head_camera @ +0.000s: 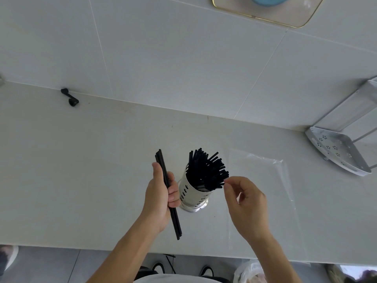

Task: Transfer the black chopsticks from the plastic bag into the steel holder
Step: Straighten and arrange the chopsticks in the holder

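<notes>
A perforated steel holder stands upright on the white counter, packed with several black chopsticks fanning up and to the right. My left hand is closed around a small bundle of black chopsticks, held just left of the holder. My right hand hovers at the holder's right side, thumb and forefinger nearly pinched beside the chopstick tips, with nothing visibly between them. The clear plastic bag lies flat on the counter to the right, partly under my right hand, and looks empty.
A perforated metal rack stands at the right against the tiled wall. A small black object lies at the far left of the counter. A gold-rimmed tray hangs at the top. Shoes and a bag show below the counter edge.
</notes>
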